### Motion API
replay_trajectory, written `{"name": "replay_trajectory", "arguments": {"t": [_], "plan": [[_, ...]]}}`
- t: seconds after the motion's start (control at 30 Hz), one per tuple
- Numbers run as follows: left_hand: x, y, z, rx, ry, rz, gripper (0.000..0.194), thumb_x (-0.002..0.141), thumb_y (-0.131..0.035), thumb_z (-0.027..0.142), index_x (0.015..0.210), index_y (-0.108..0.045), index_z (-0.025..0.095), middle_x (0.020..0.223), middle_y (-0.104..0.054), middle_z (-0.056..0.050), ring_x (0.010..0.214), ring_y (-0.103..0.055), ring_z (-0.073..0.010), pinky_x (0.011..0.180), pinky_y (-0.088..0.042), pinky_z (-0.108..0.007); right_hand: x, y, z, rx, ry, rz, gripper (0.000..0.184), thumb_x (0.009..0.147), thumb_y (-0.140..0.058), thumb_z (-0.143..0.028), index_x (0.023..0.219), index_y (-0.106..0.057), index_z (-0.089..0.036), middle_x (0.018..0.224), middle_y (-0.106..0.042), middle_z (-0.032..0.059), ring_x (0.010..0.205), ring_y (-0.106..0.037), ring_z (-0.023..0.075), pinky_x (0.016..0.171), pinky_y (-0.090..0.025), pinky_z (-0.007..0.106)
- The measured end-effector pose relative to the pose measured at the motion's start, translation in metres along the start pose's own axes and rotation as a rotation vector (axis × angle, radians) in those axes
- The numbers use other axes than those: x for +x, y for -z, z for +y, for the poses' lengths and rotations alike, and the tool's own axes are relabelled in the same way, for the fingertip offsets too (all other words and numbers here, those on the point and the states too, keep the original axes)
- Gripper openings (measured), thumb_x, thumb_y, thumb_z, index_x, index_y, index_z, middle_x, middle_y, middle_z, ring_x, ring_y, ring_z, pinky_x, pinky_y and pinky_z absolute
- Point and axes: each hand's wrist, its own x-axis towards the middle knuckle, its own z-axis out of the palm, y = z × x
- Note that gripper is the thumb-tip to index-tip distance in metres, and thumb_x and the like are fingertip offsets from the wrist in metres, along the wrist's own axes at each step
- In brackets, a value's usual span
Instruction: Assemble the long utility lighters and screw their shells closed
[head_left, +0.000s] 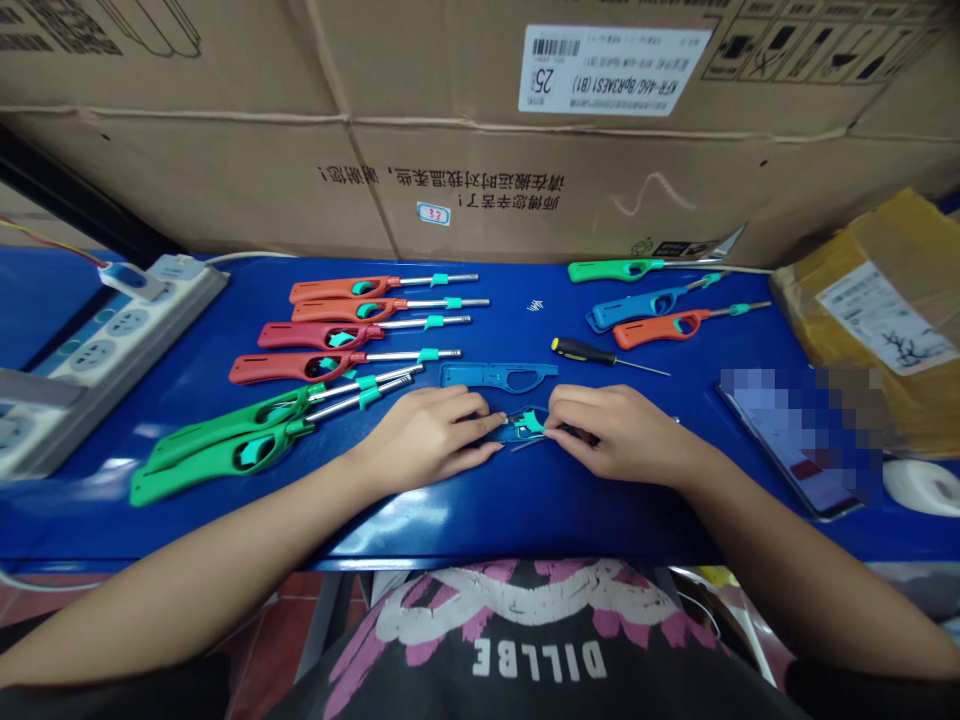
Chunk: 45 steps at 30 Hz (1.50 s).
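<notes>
Touching the teal trigger [531,422], the right fingers [564,412] face the left fingers [476,430].

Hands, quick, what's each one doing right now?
Left hand: curled, fingertips at the lower blue shell; grip can't be told.
Right hand: curled, fingertips at the teal piece; grip can't be told.

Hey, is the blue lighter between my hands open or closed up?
It's open: a blue casing half lies apart, and the teal trigger shows uncovered between the left hand and right hand.
</notes>
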Motion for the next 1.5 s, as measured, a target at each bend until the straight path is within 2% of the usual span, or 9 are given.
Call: {"name": "replay_trajectory", "arguments": {"t": [0.37, 0.73, 0.9, 1.07, 1.33, 1.5], "plan": [[0.002, 0.002, 0.003, 0.009, 0.03, -0.06, 0.033, 0.103, -0.052, 0.036, 0.12, -0.07, 0.015, 0.097, -0.07, -0.007, 0.085, -0.066, -0.0194, 0.072, -0.057, -0.032, -0.001, -0.003, 0.002, -0.026, -0.003, 0.014, 0.021, 0.102, -0.048, -0.024, 0.092, -0.066, -0.019, 0.091, -0.068, 0.0039, 0.079, -0.062, 0.0147, 0.064, -0.039, 0.027], [0.002, 0.001, 0.003, -0.025, 0.041, -0.054, 0.032, 0.104, -0.049, 0.033, 0.125, -0.066, 0.017, 0.114, -0.069, -0.01, 0.097, -0.068, -0.0207, 0.077, -0.059, -0.033, 0.0, -0.003, 0.0, -0.042, -0.017, 0.0, 0.022, 0.104, -0.047, -0.027, 0.095, -0.066, -0.019, 0.095, -0.068, 0.0039, 0.081, -0.063, 0.0151, 0.068, -0.042, 0.027], [0.003, 0.002, 0.006, 0.021, 0.03, -0.071, 0.03, 0.103, -0.051, 0.031, 0.123, -0.068, 0.016, 0.113, -0.071, -0.008, 0.092, -0.068, -0.0204, 0.076, -0.059, -0.034, 0.0, -0.003, 0.0, -0.098, -0.023, -0.037, 0.026, 0.105, -0.045, -0.03, 0.096, -0.067, -0.02, 0.097, -0.069, 0.0034, 0.082, -0.064, 0.0151, 0.067, -0.041, 0.028], [0.001, 0.002, 0.006, 0.024, 0.024, -0.059, 0.028, 0.103, -0.053, 0.029, 0.122, -0.067, 0.015, 0.113, -0.071, -0.008, 0.094, -0.068, -0.021, 0.076, -0.059, -0.034, -0.001, -0.003, 0.001, -0.092, 0.0, -0.018, 0.024, 0.104, -0.048, -0.026, 0.096, -0.069, -0.021, 0.099, -0.07, 0.0015, 0.083, -0.065, 0.0134, 0.066, -0.04, 0.027], [0.001, 0.001, 0.006, 0.031, 0.022, -0.049, 0.026, 0.103, -0.053, 0.028, 0.121, -0.066, 0.014, 0.108, -0.071, -0.007, 0.089, -0.065, -0.021, 0.074, -0.052, -0.034, 0.0, -0.003, 0.001, -0.037, -0.018, -0.003, 0.023, 0.104, -0.05, -0.028, 0.094, -0.07, -0.022, 0.1, -0.071, -0.001, 0.084, -0.066, 0.0124, 0.064, -0.04, 0.027], [0.004, 0.002, 0.01, 0.083, 0.028, -0.116, 0.038, 0.104, -0.049, 0.028, 0.138, -0.055, 0.012, 0.102, -0.068, -0.009, 0.086, -0.06, -0.022, 0.069, -0.046, -0.034, -0.002, 0.0, 0.0, -0.04, -0.051, -0.014, 0.021, 0.103, -0.051, -0.03, 0.103, -0.07, -0.023, 0.107, -0.069, 0.0002, 0.086, -0.066, 0.0134, 0.067, -0.042, 0.027]]}}
